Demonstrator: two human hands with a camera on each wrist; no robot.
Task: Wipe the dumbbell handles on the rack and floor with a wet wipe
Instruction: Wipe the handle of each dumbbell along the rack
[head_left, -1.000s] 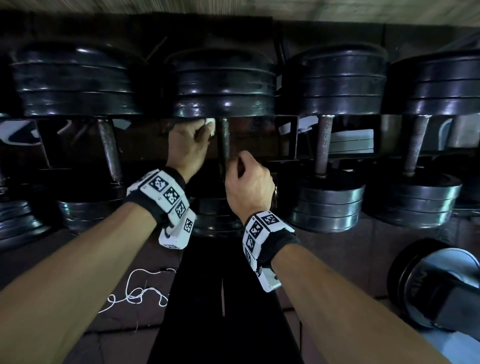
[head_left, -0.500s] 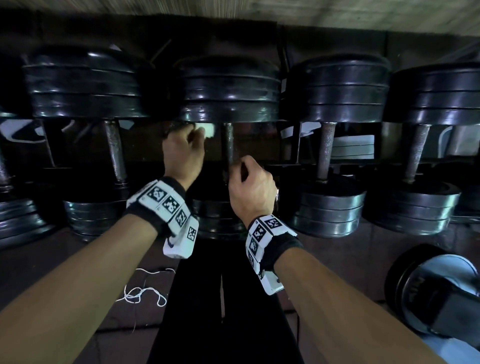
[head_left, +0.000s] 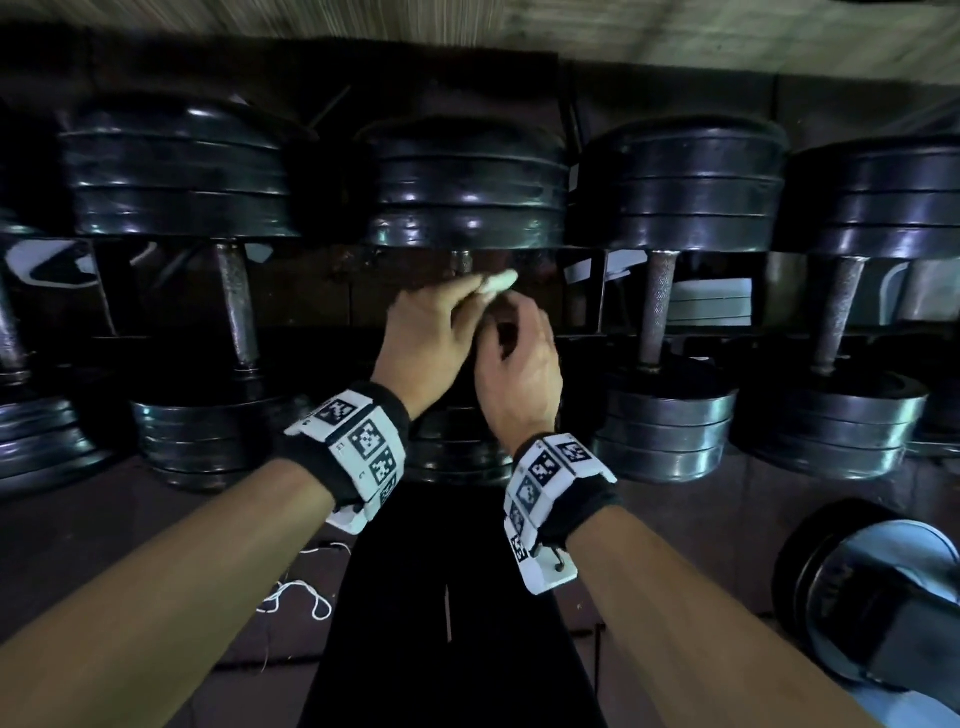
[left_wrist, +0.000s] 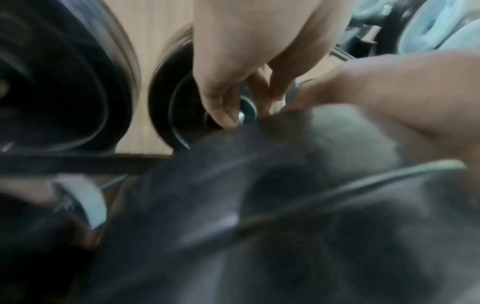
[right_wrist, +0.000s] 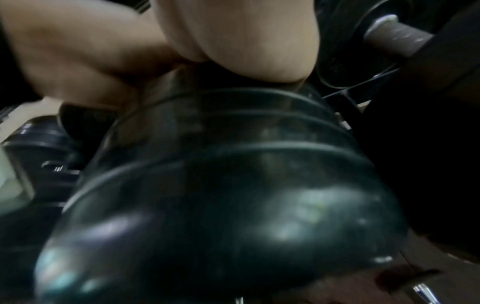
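Both hands meet over the middle dumbbell's handle (head_left: 461, 262) on the rack, which shows only a short stub under the far plates (head_left: 467, 197). My left hand (head_left: 478, 291) pinches a white wet wipe (head_left: 500, 282) that sticks out above its fingertips. My right hand (head_left: 509, 317) is curled just below and right of the wipe, against the left fingers. What its fingers hold is hidden. The blurred left wrist view shows the left fingers (left_wrist: 228, 92) meeting the right hand (left_wrist: 389, 92). The right wrist view is filled by the near plates (right_wrist: 233, 185).
More dumbbells lie on the rack: one handle to the left (head_left: 236, 306), two to the right (head_left: 657, 306) (head_left: 836, 317). Another dumbbell (head_left: 872, 587) lies on the floor at lower right. A white cord (head_left: 296, 597) lies on the floor beside a dark bench (head_left: 452, 597).
My left hand has moved right with the wipe, from beside the middle handle to over it. My right hand has risen up the handle to meet the left fingers.
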